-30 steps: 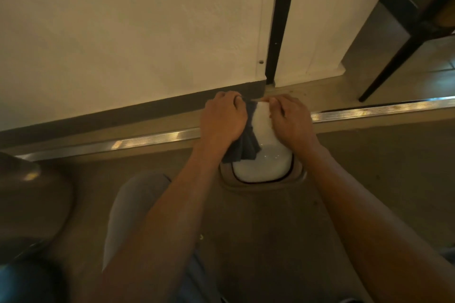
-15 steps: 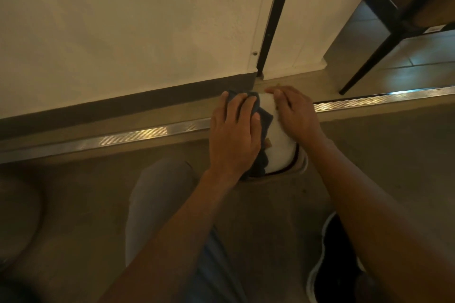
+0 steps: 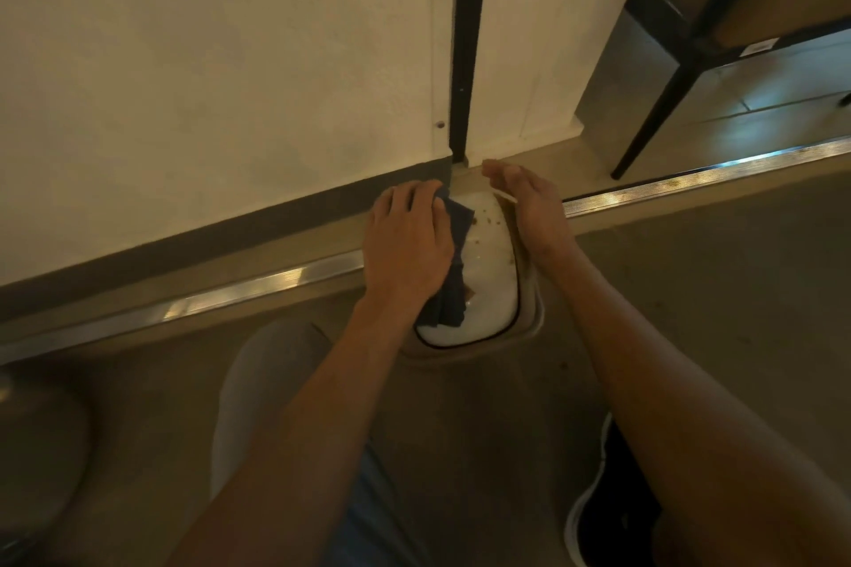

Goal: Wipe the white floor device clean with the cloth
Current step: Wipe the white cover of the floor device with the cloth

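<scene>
now left hand (image 3: 405, 244) presses cloth (image 3: 453, 272)

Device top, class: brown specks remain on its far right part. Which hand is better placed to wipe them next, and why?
Left. The left hand already presses the cloth flat on the device, just beside the specks. The right hand holds no cloth; it rests open along the device's right edge, probably steadying it.

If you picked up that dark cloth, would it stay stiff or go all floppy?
Probably floppy: the dark cloth lies in soft folds over the white floor device and bends under the left hand. It looks thin, so likely light and unlikely to slide off by itself.
</scene>
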The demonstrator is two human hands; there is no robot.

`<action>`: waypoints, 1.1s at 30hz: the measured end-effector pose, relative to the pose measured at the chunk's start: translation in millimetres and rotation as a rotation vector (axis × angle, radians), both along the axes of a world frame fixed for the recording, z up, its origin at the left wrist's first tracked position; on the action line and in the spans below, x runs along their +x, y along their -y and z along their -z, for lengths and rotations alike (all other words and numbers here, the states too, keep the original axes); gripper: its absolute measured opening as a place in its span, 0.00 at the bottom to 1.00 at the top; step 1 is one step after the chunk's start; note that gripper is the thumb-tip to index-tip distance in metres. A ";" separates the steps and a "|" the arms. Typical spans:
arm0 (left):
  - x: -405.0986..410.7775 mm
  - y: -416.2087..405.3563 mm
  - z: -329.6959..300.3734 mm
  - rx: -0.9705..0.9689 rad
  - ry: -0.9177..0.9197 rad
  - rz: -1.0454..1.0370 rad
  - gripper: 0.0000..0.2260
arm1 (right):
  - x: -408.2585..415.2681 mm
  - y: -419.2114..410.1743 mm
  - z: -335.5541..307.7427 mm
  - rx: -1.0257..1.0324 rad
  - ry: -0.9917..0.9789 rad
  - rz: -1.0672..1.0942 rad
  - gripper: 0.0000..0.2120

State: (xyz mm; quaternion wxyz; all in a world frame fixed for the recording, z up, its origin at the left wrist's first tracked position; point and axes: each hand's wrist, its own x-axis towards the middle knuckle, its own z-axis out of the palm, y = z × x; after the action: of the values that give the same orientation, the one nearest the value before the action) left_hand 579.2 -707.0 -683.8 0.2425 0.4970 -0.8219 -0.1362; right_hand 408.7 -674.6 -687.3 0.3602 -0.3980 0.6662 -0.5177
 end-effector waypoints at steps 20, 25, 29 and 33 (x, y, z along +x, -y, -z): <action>36.1 -16.2 21.6 0.421 -0.676 -0.144 0.20 | 74.7 12.3 -9.9 0.206 -0.976 -0.274 0.23; 31.0 -22.0 18.1 0.169 -0.484 -0.044 0.19 | 64.7 24.2 -20.5 0.330 -0.912 -0.240 0.22; 18.4 -25.5 16.1 0.036 -0.401 -0.016 0.19 | 44.4 42.0 -18.4 0.375 -0.793 -0.252 0.23; 14.8 -15.8 17.8 -0.004 -0.320 -0.090 0.21 | 23.4 37.9 -7.2 0.235 -0.677 -0.300 0.21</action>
State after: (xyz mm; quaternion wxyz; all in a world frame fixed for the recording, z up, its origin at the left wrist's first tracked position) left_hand 594.0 -691.1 -701.6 0.3770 0.5050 -0.7499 -0.2010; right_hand 432.2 -712.5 -680.1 0.2347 -0.5955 0.7365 -0.2188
